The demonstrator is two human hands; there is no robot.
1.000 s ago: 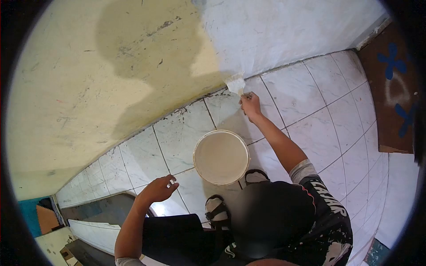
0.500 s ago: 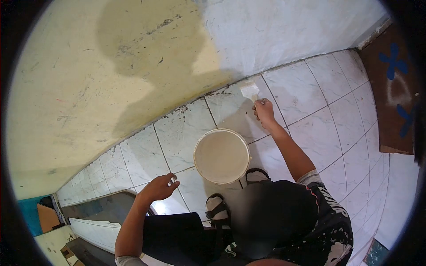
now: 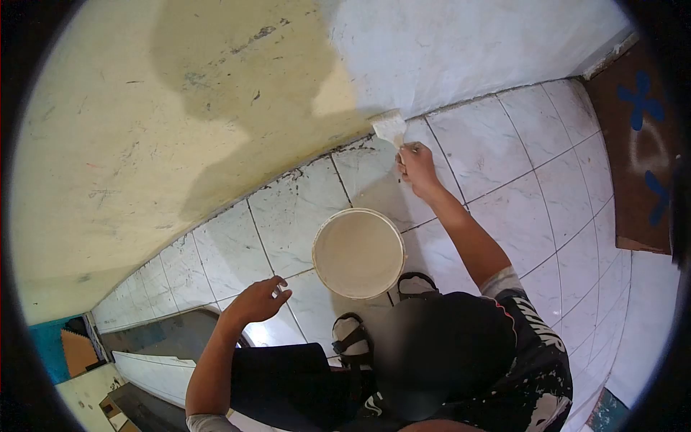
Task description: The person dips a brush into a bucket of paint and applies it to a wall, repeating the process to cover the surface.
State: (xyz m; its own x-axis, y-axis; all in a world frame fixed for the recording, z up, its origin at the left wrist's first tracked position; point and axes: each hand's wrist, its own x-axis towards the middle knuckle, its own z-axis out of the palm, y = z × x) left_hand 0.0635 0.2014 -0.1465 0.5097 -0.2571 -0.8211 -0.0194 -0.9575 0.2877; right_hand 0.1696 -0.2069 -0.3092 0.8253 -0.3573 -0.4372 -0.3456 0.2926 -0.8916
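My right hand [image 3: 417, 169] is closed round the handle of a wide paintbrush [image 3: 389, 127] with pale paint on it. The bristles touch the base of the wall, near where the yellow part [image 3: 237, 129] meets the white part [image 3: 446, 57]. Below the brush, a round bucket [image 3: 358, 253] of whitish paint stands on the tiled floor in front of my feet. My left hand [image 3: 260, 298] hangs to the left of the bucket with its fingers curled but apart, holding nothing.
A brown board [image 3: 640, 158] with blue marks stands at the right. My sandalled feet [image 3: 351, 335] are just below the bucket. A dark grey object [image 3: 162, 338] lies at the lower left, near a teal surface [image 3: 49, 353].
My right hand has moved up and to the left, bringing the brush from over the floor tiles to the wall's base. The left hand has hardly moved.
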